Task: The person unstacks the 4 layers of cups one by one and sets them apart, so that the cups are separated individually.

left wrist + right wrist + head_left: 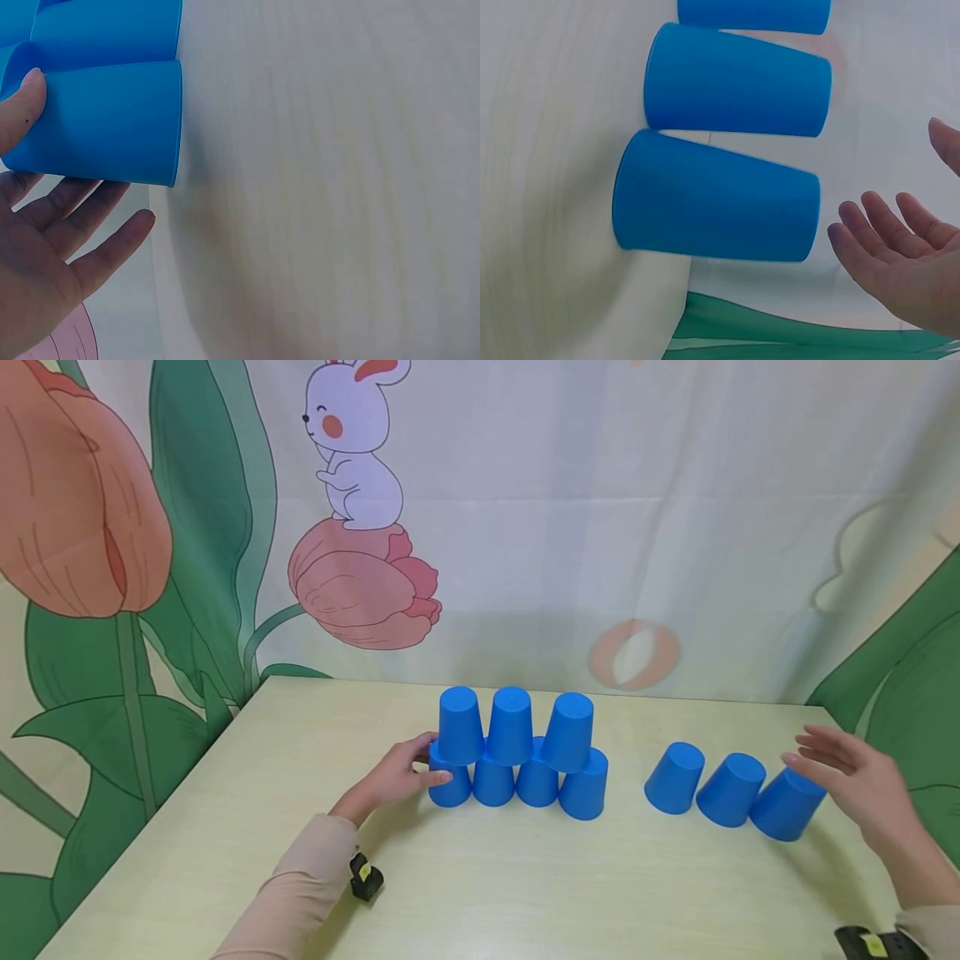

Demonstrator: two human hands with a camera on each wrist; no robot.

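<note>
Upside-down blue cups stand in two tiers on the table. Three upper cups [511, 727] rest on a lower row of several. At the left end, my left hand [397, 772] holds the lowest cup [105, 124], thumb across its front and fingers at its outer and far side; some fingertips are hidden behind it. Further right, three more upside-down cups [731, 789] stand in a slanting row. My right hand [862, 777] is by the top of the rightmost cup [716, 199], its fingers loosely extended. The right wrist view shows a gap between fingertips and cup.
A pale wooden table [525, 885] carries all the cups. Behind its far edge hangs a cloth [525, 568] printed with a rabbit, tulips and leaves. A black device sits at each wrist, the left device [366, 878] near the tabletop.
</note>
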